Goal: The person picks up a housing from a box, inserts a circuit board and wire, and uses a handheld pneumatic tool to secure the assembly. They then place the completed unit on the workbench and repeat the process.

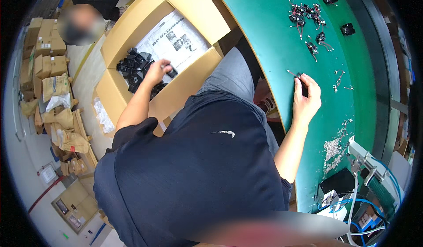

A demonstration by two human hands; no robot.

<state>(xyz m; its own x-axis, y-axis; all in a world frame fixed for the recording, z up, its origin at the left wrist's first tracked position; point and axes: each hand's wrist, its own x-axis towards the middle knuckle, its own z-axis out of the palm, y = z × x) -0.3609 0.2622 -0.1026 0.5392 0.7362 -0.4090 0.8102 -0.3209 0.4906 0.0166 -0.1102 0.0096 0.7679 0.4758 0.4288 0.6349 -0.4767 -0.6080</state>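
My left hand (155,73) reaches into an open cardboard box (115,43) on my left. Its fingers are closed on a black plastic part (172,72), a small dark housing. Beside that hand lies a heap of similar black parts (134,66). Over the green table my right hand (307,98) pinches a small dark component with a short wire (291,72). My fingers cover most of this component.
Wired components (304,14) lie heaped at the table's far end, with two black housings (347,29) beyond them. Tiny metal pieces (332,154) are piled near a machine arm with hoses (374,176). Another person (94,0) is behind the box.
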